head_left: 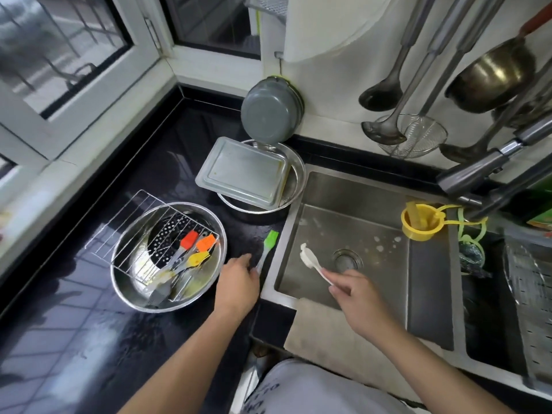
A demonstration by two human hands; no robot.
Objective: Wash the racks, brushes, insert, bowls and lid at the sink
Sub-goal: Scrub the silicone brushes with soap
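Note:
My left hand (pixel 237 283) pinches the clear handle of a green silicone brush (pixel 268 246) over the counter beside the sink (pixel 388 297). My right hand (pixel 355 297) grips a white scrubbing brush (pixel 310 258) over the steel basin, its head near the drain (pixel 346 259). A large steel bowl (pixel 125 291) on the black counter holds a wire rack (pixel 140 222), a perforated insert (pixel 167 237) and red, orange and yellow brushes (pixel 194 246). Behind, a second steel bowl (pixel 294 174) carries a rectangular metal lid (pixel 245 174).
A grey pot (pixel 267 110) leans on the back wall. Ladles and a strainer (pixel 418 135) hang at the right, above the faucet (pixel 490 171). A yellow cup (pixel 419 219) hangs on the sink divider. A steel colander (pixel 528 273) fills the right basin. A cloth (pixel 328 336) drapes the sink's front.

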